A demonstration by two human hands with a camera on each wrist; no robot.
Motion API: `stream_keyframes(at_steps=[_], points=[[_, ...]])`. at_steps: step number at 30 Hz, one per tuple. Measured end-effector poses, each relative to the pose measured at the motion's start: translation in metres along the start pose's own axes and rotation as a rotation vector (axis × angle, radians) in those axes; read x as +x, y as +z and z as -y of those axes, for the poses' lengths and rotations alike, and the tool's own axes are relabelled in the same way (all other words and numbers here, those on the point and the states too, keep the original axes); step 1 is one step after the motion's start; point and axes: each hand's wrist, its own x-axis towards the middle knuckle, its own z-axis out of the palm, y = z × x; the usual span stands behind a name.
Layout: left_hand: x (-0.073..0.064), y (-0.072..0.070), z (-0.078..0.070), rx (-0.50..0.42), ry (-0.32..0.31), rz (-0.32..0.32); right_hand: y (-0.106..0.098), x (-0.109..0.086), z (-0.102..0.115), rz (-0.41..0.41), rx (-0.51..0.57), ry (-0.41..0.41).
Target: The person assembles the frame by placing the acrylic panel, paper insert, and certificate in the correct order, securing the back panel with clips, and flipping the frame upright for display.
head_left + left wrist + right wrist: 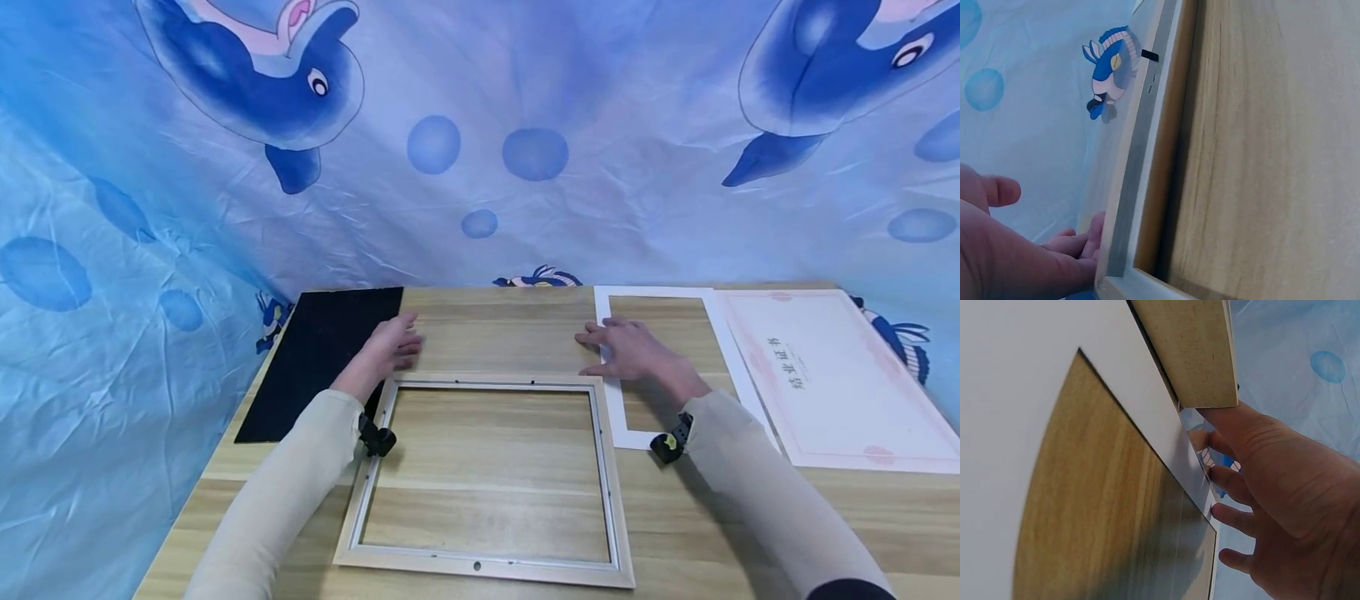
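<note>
A light wooden picture frame (480, 567) lies on the table, with a grey inner lip and small dark tabs along it. My left hand (388, 346) is at its far left corner, fingers loosely extended beside the outer edge; in the left wrist view the fingertips (1092, 234) are partly hidden behind the frame side. Near the far right corner is my right hand (630, 348), fingers spread above the edge of a white mat border (615, 408). In the right wrist view its thumb (1235, 419) touches or nearly touches the frame's corner. Faint reflections show beside those fingers; their source is unclear.
A black backing board (315, 367) lies left of the frame, partly under the left arm. To the right, a pale pink-bordered certificate (862, 383) lies next to the mat. A blue dolphin-print curtain (480, 192) hangs behind the wood-grain table (675, 542).
</note>
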Motion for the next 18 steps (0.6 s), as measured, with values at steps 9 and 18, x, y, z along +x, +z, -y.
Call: stream_keyframes(at_steps=[9, 18], points=[[0.0021, -0.0002, 0.0025, 0.076, 0.037, -0.037, -0.0026, 0.0008, 0.0003, 0.005, -0.007, 0.007], [0.0041, 0.0017, 0.0025, 0.048, 0.035, -0.033, -0.0035, -0.0007, -0.0013, 0.003, 0.005, 0.004]])
